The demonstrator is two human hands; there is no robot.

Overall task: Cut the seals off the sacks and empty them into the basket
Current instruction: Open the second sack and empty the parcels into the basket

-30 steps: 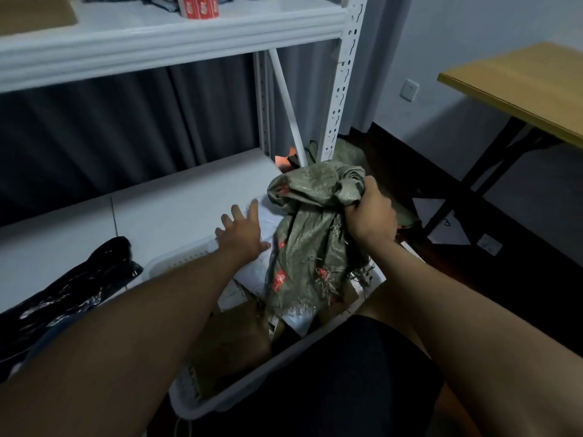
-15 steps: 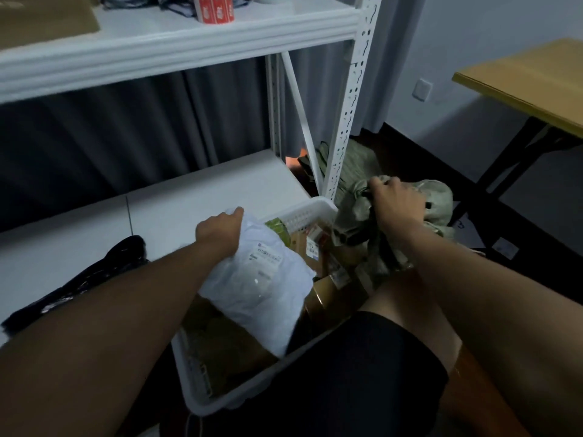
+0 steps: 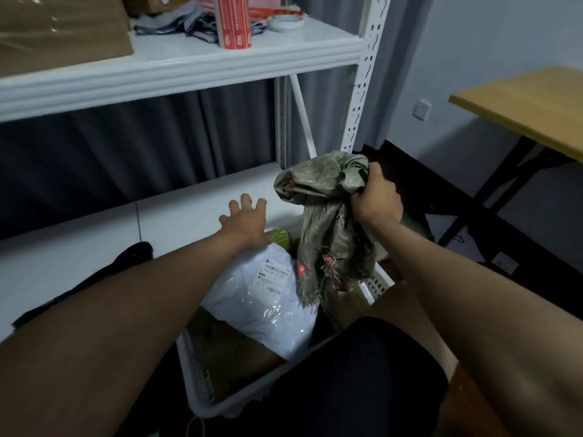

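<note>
My right hand (image 3: 377,198) grips a crumpled green woven sack (image 3: 328,216) with red print, held up over the far right end of the white plastic basket (image 3: 380,283). The sack hangs limp, its frayed edge dangling into the basket. My left hand (image 3: 246,222) is spread open, fingers straight, over the basket's far edge above the lower shelf. In the basket lie a white plastic parcel (image 3: 265,307) with a label, brown cardboard boxes (image 3: 233,351) and a green packet (image 3: 279,239).
A white metal rack stands ahead, its upper shelf (image 3: 176,67) carrying red tape rolls, a box and bags. A black bag (image 3: 94,275) lies on the lower shelf at left. A wooden table (image 3: 523,105) stands at right. My knee (image 3: 362,373) is against the basket.
My right hand lifted the green sack from beside the basket back up over it. My left hand let go of the white parcel and spread open over the far edge.
</note>
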